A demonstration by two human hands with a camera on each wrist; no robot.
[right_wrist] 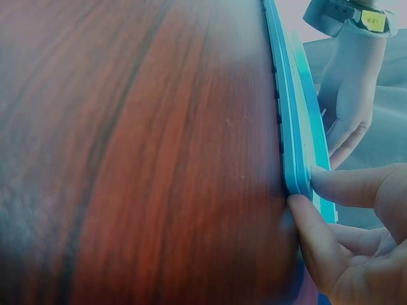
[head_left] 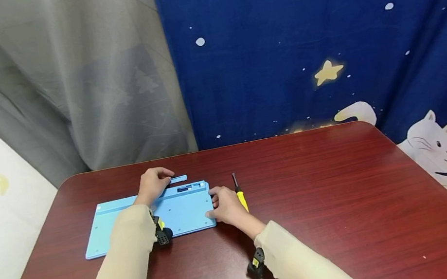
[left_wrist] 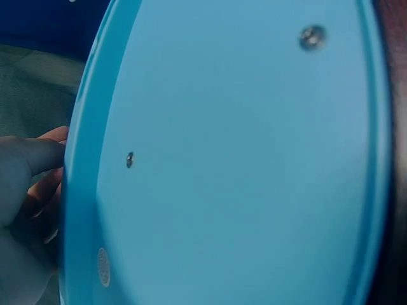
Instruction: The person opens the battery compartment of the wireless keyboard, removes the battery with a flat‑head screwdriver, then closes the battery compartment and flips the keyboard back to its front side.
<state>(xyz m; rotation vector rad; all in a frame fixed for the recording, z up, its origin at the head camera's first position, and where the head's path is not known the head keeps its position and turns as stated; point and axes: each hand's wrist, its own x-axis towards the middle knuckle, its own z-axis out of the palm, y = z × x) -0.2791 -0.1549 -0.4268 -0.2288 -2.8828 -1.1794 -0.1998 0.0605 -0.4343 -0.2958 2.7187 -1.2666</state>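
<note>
Blue keyboard (head_left: 187, 214): laid face down on the surface (head_left: 327, 201), screws exposed
Right hand (head_left: 229, 206): fingers clamped on the keyboard's right end
Left hand (head_left: 154, 183): held around the keyboard's far edge, by the little blue strip (head_left: 179, 179); can't tell if that's pinched tbh
Slot (head_left: 189, 187): seen open near the keyboard's far right corner
Screwdriver (head_left: 240, 196): placed just right of the keyboard, partly hidden

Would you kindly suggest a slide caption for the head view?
Left hand at a small blue cover, right hand gripping an upturned keyboard, yellow screwdriver alongside.
</note>
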